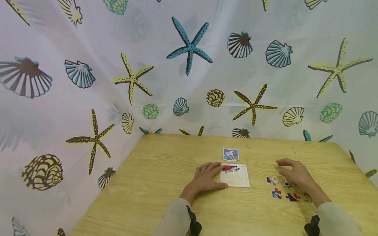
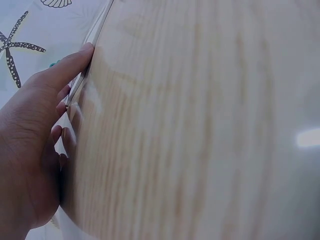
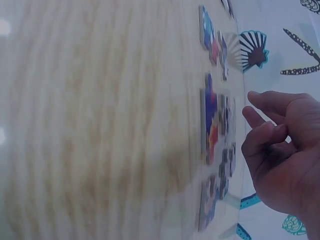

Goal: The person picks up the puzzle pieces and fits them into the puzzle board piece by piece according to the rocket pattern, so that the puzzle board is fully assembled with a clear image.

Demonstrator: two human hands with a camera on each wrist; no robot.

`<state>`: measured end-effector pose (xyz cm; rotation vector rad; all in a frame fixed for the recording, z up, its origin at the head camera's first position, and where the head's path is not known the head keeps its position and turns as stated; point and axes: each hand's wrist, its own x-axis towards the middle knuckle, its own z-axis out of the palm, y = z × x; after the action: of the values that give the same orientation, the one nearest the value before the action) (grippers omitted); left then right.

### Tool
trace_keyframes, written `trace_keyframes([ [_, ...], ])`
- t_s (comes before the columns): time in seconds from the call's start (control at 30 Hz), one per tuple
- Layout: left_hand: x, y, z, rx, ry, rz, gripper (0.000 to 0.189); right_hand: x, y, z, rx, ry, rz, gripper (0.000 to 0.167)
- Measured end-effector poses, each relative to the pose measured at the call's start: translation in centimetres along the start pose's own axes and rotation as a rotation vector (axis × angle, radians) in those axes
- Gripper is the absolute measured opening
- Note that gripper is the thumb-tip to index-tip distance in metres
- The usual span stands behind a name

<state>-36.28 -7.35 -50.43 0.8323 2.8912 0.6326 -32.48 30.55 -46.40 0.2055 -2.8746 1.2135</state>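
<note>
A white square puzzle board (image 1: 236, 181) lies flat on the table, with joined red, white and purple jigsaw pieces (image 1: 229, 168) along its top left. My left hand (image 1: 206, 178) rests at the board's left side, fingers spread and thumb touching near its lower left corner. In the left wrist view, the thumb (image 2: 70, 67) lies along the board's edge. My right hand (image 1: 296, 173) hovers over loose jigsaw pieces (image 1: 276, 193) right of the board. Its fingers are loosely bent, and the right wrist view shows nothing between them. The hand partly hides some pieces.
Behind the board lies a small picture card (image 1: 230, 154) with a white figure on blue and purple. The wooden table (image 1: 165, 170) meets a hanging cloth (image 1: 159, 42) printed with starfish and shells at the back and sides.
</note>
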Motion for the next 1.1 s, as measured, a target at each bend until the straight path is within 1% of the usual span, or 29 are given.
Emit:
trace_keyframes([
  [0.07, 0.0, 0.0, -0.1, 0.001, 0.002, 0.003, 0.085, -0.1, 0.5, -0.4, 0.026, -0.003, 0.029, 0.045],
  [0.2, 0.0, 0.0, -0.1, 0.013, 0.01, 0.006, 0.085, -0.2, 1.2, -0.6, 0.028, 0.002, 0.058, 0.045],
  [0.33, -0.1, -0.2, -0.1, 0.012, 0.01, 0.002, 0.085, -0.4, 1.5, -0.9, 0.012, 0.02, 0.058, 0.045],
  [0.5, -0.1, -0.1, 0.0, 0.009, 0.006, -0.003, 0.085, -0.8, 2.0, -1.6, 0.093, 0.003, 0.094, 0.047],
  [0.57, 0.0, -0.1, 0.0, 0.011, 0.007, -0.003, 0.085, -0.9, 2.3, -1.8, 0.065, 0.009, 0.099, 0.047],
  [0.67, 0.2, 0.0, 0.2, 0.018, 0.004, 0.001, 0.085, -1.0, 2.7, -2.1, -0.028, 0.041, 0.101, 0.046],
  [0.77, 0.2, 0.1, 0.2, 0.019, 0.007, 0.004, 0.085, -0.9, 3.1, -2.3, -0.08, 0.064, 0.107, 0.045],
  [0.97, 0.0, 0.4, -0.1, 0.003, 0.005, -0.004, 0.085, -0.7, 3.4, -2.5, -0.085, 0.087, 0.123, 0.042],
  [1.1, 0.0, 0.6, 0.0, -0.002, -0.003, -0.014, 0.085, -0.8, 3.6, -2.5, -0.074, 0.087, 0.142, 0.04],
])
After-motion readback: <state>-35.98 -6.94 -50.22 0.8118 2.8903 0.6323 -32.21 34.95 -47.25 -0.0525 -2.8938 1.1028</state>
